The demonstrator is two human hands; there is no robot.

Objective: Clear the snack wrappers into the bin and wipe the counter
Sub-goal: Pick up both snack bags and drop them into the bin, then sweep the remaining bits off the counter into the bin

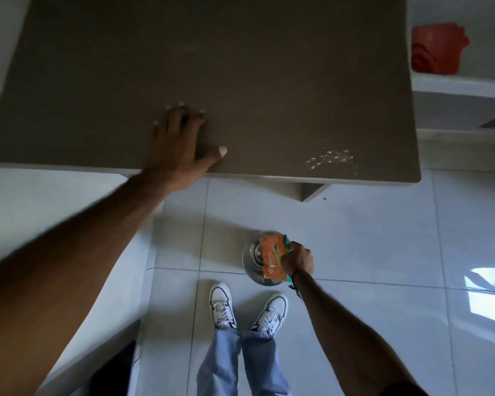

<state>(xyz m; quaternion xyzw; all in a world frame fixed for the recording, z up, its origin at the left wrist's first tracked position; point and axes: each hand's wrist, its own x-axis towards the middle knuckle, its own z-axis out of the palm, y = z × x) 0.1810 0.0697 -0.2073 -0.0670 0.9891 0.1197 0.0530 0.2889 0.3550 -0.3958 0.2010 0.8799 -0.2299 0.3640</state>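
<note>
My right hand (pixel 297 260) is shut on an orange snack wrapper (pixel 272 260) with a strip of teal wrapper behind it, held low over the open mouth of a round metal bin (pixel 252 260) on the floor. On the dark brown counter (pixel 240 67), my left hand (pixel 180 138) rests flat near the front edge, fingers spread and holding nothing. A patch of pale crumbs or droplets (pixel 333 160) lies on the counter near its front right corner.
A red plastic container (pixel 437 48) sits on a white shelf (pixel 463 84) to the right of the counter. My two white shoes (pixel 222 305) stand on the white tiled floor (pixel 383 238) just in front of the bin. A white cabinet edge runs along the left.
</note>
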